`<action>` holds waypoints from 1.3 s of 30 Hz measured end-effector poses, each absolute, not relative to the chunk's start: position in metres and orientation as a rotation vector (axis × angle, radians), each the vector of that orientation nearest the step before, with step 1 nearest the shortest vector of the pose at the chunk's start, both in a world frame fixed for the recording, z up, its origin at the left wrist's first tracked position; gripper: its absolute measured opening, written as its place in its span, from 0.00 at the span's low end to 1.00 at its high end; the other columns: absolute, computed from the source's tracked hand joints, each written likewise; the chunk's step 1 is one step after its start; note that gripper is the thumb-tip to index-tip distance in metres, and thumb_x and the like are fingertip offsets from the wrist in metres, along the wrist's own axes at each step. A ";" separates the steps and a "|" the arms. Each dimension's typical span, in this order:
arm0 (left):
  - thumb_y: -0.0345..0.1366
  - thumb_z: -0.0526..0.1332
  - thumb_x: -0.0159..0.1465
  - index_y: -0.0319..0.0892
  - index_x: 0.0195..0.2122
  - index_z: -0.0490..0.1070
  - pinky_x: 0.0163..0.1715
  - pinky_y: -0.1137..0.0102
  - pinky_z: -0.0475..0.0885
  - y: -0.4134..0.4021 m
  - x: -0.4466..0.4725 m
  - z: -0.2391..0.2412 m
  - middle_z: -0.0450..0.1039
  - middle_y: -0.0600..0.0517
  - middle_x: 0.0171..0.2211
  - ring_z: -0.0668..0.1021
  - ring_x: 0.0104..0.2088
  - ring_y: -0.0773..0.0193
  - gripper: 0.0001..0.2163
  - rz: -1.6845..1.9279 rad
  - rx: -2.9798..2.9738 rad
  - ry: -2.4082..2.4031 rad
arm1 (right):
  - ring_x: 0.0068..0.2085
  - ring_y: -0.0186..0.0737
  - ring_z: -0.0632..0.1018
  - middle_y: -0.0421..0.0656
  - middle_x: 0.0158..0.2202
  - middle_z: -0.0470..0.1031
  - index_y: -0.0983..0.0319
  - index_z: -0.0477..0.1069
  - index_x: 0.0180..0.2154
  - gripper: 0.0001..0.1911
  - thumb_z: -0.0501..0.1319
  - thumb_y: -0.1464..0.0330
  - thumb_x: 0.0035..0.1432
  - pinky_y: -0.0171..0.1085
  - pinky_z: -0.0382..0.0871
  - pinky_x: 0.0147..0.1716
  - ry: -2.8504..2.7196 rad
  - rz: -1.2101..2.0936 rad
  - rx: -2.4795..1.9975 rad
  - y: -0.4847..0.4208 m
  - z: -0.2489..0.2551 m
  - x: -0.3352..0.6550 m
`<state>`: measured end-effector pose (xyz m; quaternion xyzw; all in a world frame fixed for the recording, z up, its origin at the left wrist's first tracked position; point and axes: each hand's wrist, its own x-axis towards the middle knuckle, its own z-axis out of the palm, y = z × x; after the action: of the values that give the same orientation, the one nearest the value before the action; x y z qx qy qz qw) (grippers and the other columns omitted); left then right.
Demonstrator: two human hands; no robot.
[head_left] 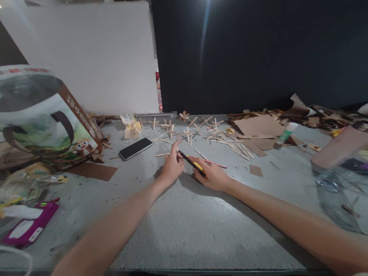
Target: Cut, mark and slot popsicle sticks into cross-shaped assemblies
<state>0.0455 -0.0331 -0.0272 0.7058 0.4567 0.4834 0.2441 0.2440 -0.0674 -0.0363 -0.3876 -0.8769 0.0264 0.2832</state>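
My right hand [212, 175] rests on the grey table [186, 224] and is closed around a black and yellow utility knife [193, 164], its tip angled up to the left. My left hand [172, 165] lies just left of the knife, index finger stretched forward towards a thin wooden stick [163, 154]; its other fingers are curled and hold nothing that I can see. A thin reddish stick [217, 165] lies just beyond my right hand. Several small star shapes made of crossed sticks [188, 131] are scattered further back.
A black phone [135, 148] lies left of my hands. A printed paper bag [36, 122] leans at the far left, with a magenta packet [28, 224] in front. Brown cardboard scraps [261, 128] fill the right back. Clear plastic packaging [353, 173] sits at the right edge.
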 end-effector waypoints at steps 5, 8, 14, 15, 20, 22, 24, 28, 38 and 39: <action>0.18 0.55 0.59 0.43 0.68 0.62 0.30 0.72 0.65 -0.033 0.045 -0.028 0.70 0.58 0.26 0.74 0.26 0.65 0.34 1.324 1.925 1.240 | 0.48 0.51 0.85 0.51 0.59 0.79 0.57 0.60 0.68 0.27 0.55 0.66 0.70 0.44 0.80 0.45 -2.343 0.066 -1.034 -0.067 -0.038 0.244; 0.18 0.55 0.59 0.43 0.69 0.61 0.31 0.72 0.65 -0.032 0.045 -0.029 0.70 0.57 0.26 0.74 0.26 0.65 0.35 1.324 1.925 1.247 | 0.48 0.51 0.85 0.51 0.58 0.80 0.57 0.60 0.68 0.27 0.55 0.66 0.70 0.45 0.80 0.46 -2.336 0.069 -1.039 -0.067 -0.039 0.244; 0.20 0.56 0.60 0.43 0.69 0.61 0.30 0.73 0.65 -0.032 0.045 -0.028 0.70 0.58 0.25 0.73 0.26 0.65 0.34 1.325 1.945 1.230 | 0.49 0.52 0.85 0.51 0.59 0.79 0.57 0.59 0.69 0.27 0.54 0.66 0.70 0.46 0.80 0.47 -2.337 0.079 -1.030 -0.066 -0.039 0.244; 0.20 0.56 0.60 0.42 0.69 0.61 0.30 0.73 0.65 -0.032 0.045 -0.028 0.69 0.58 0.25 0.73 0.26 0.65 0.33 1.326 1.945 1.229 | 0.49 0.52 0.85 0.51 0.59 0.79 0.57 0.59 0.69 0.27 0.54 0.66 0.70 0.46 0.80 0.47 -2.339 0.080 -1.031 -0.066 -0.039 0.244; 0.20 0.55 0.62 0.42 0.69 0.60 0.30 0.73 0.65 -0.033 0.045 -0.028 0.69 0.58 0.25 0.73 0.26 0.65 0.33 1.331 1.937 1.229 | 0.49 0.52 0.85 0.52 0.60 0.78 0.58 0.58 0.69 0.27 0.54 0.66 0.71 0.46 0.80 0.46 -2.346 0.069 -1.041 -0.066 -0.039 0.245; 0.20 0.55 0.61 0.42 0.69 0.60 0.30 0.73 0.65 -0.033 0.045 -0.028 0.69 0.58 0.25 0.74 0.26 0.65 0.33 1.325 1.943 1.243 | 0.49 0.52 0.85 0.52 0.61 0.77 0.58 0.58 0.69 0.28 0.54 0.66 0.71 0.46 0.80 0.46 -2.348 0.066 -1.037 -0.066 -0.039 0.245; 0.20 0.55 0.61 0.43 0.68 0.61 0.30 0.73 0.65 -0.033 0.045 -0.027 0.69 0.58 0.25 0.74 0.26 0.65 0.33 1.321 1.954 1.249 | 0.49 0.51 0.85 0.52 0.61 0.77 0.58 0.58 0.69 0.28 0.54 0.66 0.71 0.46 0.80 0.47 -2.349 0.066 -1.032 -0.066 -0.039 0.245; 0.20 0.55 0.60 0.43 0.69 0.61 0.31 0.73 0.65 -0.033 0.045 -0.027 0.70 0.58 0.25 0.73 0.27 0.65 0.34 1.317 1.949 1.246 | 0.49 0.51 0.85 0.52 0.61 0.78 0.58 0.58 0.69 0.28 0.53 0.66 0.71 0.46 0.80 0.48 -2.348 0.075 -1.027 -0.067 -0.039 0.244; 0.20 0.56 0.60 0.44 0.68 0.61 0.31 0.73 0.65 -0.031 0.045 -0.029 0.69 0.58 0.25 0.73 0.26 0.65 0.34 1.310 1.924 1.257 | 0.49 0.52 0.85 0.52 0.61 0.77 0.57 0.58 0.69 0.28 0.54 0.66 0.70 0.47 0.80 0.48 -2.342 0.070 -1.037 -0.067 -0.039 0.244; 0.20 0.56 0.60 0.44 0.69 0.61 0.31 0.73 0.65 -0.031 0.045 -0.029 0.69 0.58 0.25 0.73 0.26 0.65 0.34 1.306 1.922 1.256 | 0.49 0.51 0.85 0.52 0.62 0.77 0.57 0.58 0.69 0.28 0.54 0.66 0.70 0.47 0.80 0.48 -2.340 0.072 -1.037 -0.067 -0.039 0.244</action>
<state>0.0449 -0.0314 -0.0290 0.7050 0.4607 0.4791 0.2473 0.2439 -0.0668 -0.0388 -0.3879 -0.8756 0.0268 0.2866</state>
